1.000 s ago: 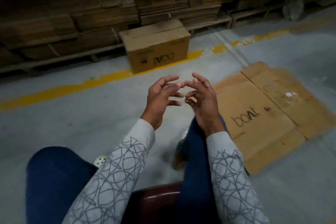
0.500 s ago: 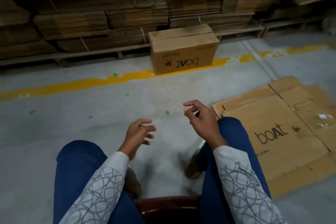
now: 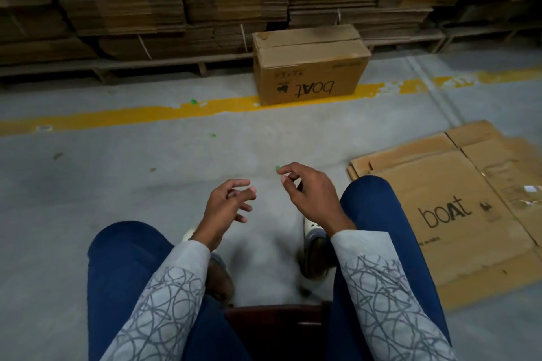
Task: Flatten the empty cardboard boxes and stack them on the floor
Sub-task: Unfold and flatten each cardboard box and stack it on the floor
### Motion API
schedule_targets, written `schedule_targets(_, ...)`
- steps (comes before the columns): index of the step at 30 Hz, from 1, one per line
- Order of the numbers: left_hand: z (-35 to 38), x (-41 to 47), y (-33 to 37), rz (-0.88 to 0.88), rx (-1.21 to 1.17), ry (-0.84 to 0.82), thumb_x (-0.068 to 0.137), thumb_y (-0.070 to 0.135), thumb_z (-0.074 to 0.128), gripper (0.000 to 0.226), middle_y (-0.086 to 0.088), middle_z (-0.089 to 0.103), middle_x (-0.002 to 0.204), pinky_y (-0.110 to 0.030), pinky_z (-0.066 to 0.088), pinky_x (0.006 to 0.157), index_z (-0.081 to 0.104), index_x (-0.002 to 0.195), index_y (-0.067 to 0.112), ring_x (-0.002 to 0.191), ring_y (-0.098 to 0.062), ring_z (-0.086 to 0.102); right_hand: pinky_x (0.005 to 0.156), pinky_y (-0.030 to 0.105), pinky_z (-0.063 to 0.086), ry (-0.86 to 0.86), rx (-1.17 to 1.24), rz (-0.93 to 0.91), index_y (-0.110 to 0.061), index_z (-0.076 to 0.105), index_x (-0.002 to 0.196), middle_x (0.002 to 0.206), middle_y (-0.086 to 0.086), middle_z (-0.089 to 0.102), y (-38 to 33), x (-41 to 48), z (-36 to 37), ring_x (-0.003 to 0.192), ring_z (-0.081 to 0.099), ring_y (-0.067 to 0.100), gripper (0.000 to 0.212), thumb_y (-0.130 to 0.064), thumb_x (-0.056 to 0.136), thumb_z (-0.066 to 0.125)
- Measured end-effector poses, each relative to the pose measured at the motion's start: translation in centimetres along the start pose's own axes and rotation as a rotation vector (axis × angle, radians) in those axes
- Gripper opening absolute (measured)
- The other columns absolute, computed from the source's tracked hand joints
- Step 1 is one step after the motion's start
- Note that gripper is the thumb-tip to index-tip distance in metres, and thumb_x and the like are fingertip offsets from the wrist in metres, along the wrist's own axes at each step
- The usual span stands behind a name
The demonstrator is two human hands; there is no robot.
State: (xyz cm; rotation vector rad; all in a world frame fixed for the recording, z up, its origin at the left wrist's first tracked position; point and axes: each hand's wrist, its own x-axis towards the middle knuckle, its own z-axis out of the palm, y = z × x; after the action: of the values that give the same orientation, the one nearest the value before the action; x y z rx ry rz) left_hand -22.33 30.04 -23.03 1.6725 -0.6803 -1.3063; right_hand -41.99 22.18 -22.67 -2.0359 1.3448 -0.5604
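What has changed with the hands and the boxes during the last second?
Both hands moved apart and downward: they touched each other a second ago; now the left hand and right hand hang separately over the floor, holding nothing. The upright box stays on the yellow line, and the flattened cardboard stays lying at the right.

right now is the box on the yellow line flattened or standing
Standing, unflattened: the box shows its full shape, top flaps shut, print upside down, resting on the yellow line.
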Motion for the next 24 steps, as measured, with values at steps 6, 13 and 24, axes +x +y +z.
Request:
schedule_targets(6, -0.6, 2.5, 2.0, 0.063, -0.034, 0.037, 0.095, 0.026, 0.073, 0.024, -0.007, 0.079, 0.097, -0.038, 0.055, 0.067, 0.071, 0.116, 0.016, 0.08, -0.02, 0.07, 0.071, 0.033, 0.054, -0.038, -0.008, -0.041, -0.036, 0.07, 0.116, 0.092, -0.018, 0.068, 0.0, 1.9, -0.8, 0.062, 0.061, 0.004, 0.018, -0.032, 0.1, 0.063)
schedule_targets(13, 0.1, 11.1, 6.5, 0.284, 0.254, 0.022, 0.091, 0.034, 0.078, 0.017, -0.001, 0.076, 0.087, -0.033, 0.054, 0.072, 0.074, 0.107, 0.029, 0.081, -0.01, 0.068, 0.076, 0.039, 0.057, -0.072, -0.045, -0.025, -0.036, 0.07, 0.118, 0.095, -0.018, 0.069, 1.3, 9.6, -1.9, 0.067, 0.062, 0.002, 0.02, -0.034, 0.099, 0.064)
schedule_targets(24, 2.2, 28.5, 7.2, 0.368, 0.392, 0.122, 0.089, 0.039, 0.078, 0.036, 0.011, 0.07, 0.111, -0.032, 0.054, 0.084, 0.066, 0.123, 0.033, 0.102, -0.008, 0.065, 0.08, 0.036, 0.054, -0.017, -0.187, 0.047, -0.033, 0.059, 0.134, 0.124, -0.008, 0.062, 5.3, 28.3, 1.7, 0.102, 0.065, 0.015, 0.035, -0.037, 0.1, 0.062)
